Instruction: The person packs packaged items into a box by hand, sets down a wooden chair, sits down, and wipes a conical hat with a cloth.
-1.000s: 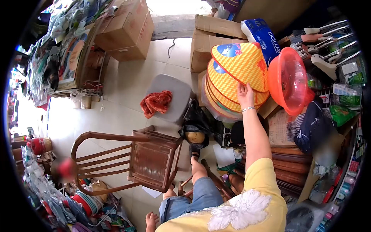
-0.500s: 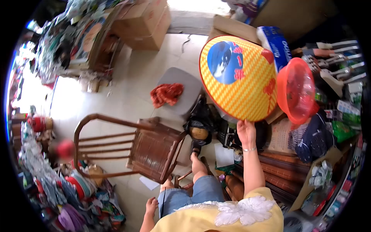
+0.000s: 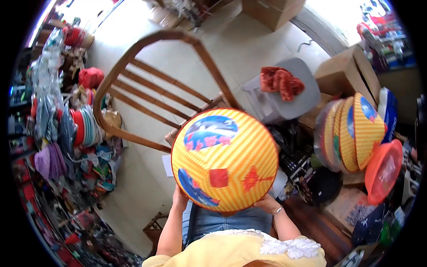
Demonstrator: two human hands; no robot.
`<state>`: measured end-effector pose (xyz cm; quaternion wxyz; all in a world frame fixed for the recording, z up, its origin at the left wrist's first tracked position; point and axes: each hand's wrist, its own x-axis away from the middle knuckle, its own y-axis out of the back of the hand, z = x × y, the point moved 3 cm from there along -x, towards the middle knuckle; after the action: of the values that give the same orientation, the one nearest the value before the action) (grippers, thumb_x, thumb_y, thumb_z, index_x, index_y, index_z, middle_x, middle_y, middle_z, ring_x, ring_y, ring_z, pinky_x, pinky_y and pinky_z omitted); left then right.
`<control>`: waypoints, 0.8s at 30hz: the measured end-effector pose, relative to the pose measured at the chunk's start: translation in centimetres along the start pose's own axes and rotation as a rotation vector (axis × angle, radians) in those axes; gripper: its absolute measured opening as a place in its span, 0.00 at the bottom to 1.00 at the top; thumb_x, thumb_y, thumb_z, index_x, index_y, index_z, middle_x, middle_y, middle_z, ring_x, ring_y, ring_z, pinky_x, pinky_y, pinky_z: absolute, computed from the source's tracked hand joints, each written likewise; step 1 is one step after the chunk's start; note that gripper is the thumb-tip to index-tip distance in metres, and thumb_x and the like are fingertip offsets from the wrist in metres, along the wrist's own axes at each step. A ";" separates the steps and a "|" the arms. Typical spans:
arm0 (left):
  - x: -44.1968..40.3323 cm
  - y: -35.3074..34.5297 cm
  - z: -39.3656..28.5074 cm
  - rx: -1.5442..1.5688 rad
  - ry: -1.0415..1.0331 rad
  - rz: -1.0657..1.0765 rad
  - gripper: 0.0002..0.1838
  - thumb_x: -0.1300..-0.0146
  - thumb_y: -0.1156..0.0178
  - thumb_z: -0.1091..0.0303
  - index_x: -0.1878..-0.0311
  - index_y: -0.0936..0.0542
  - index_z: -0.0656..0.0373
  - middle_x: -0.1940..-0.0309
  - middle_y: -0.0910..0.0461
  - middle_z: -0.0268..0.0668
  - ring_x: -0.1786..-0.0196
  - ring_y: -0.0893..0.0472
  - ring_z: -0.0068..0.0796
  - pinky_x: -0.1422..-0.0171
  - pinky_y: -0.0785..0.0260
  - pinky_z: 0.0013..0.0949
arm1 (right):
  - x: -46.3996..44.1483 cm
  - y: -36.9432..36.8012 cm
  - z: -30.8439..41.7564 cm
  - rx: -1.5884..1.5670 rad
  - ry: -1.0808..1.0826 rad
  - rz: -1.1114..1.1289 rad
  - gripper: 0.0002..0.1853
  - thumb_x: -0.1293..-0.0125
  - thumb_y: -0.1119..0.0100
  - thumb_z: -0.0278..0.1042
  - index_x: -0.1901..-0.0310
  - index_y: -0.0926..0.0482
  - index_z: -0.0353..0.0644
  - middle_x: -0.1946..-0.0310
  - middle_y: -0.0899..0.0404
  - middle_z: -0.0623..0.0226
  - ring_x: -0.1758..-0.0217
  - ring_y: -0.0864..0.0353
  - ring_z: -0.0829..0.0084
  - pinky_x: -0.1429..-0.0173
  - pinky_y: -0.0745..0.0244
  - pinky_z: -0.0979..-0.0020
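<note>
A yellow-and-orange striped conical hat with blue picture patches and red marks is held in front of my lap. My left hand grips its rim at the lower left, the fingers partly hidden beneath it. On the lower right of the rim, my right hand is closed, its fingertips also tucked out of sight. Beyond the hat stands a brown wooden chair, its seat partly covered by the hat. Several more conical hats lean together at the right.
A grey stool bears a crumpled red cloth. By the hats are an orange plastic basin and a cardboard box. Piled goods line the left side, with a purple bundle among them. Another carton stands at the top.
A conical hat has come from the right side to above my lap. My left hand, earlier low and free, now holds its rim along with the right. The view has swung left.
</note>
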<state>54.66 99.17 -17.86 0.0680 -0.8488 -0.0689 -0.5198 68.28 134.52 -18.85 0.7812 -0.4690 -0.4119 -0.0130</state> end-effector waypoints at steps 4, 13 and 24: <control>-3.1 1.4 1.4 0.238 -0.098 0.004 0.30 0.28 0.71 0.43 0.30 0.43 0.48 0.34 0.35 0.35 0.33 0.35 0.36 0.31 0.41 0.43 | -5.4 2.2 -2.0 0.149 -0.220 -0.025 0.21 0.47 0.40 0.18 0.49 0.25 0.37 0.59 0.18 0.63 0.59 0.19 0.69 0.54 0.25 0.70; -12.5 4.4 7.4 0.395 -0.305 0.166 0.22 0.29 0.56 0.50 0.42 0.31 0.56 0.46 0.24 0.35 0.45 0.24 0.28 0.41 0.31 0.33 | -9.4 7.4 -3.9 0.751 -0.380 -0.159 0.20 0.36 0.43 0.27 0.42 0.32 0.38 0.52 0.21 0.60 0.54 0.19 0.68 0.54 0.22 0.71; -10.9 5.5 14.8 0.470 -0.404 0.332 0.17 0.30 0.55 0.53 0.47 0.28 0.52 0.56 0.23 0.32 0.56 0.24 0.26 0.49 0.30 0.37 | -6.7 5.5 -11.8 0.526 0.167 -0.130 0.15 0.31 0.49 0.34 0.45 0.32 0.41 0.57 0.20 0.59 0.63 0.18 0.70 0.62 0.22 0.72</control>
<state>63.65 96.07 -34.50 0.3302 -0.8953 -0.0597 -0.2931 73.56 126.37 -29.87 0.9048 -0.2201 -0.3644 0.0056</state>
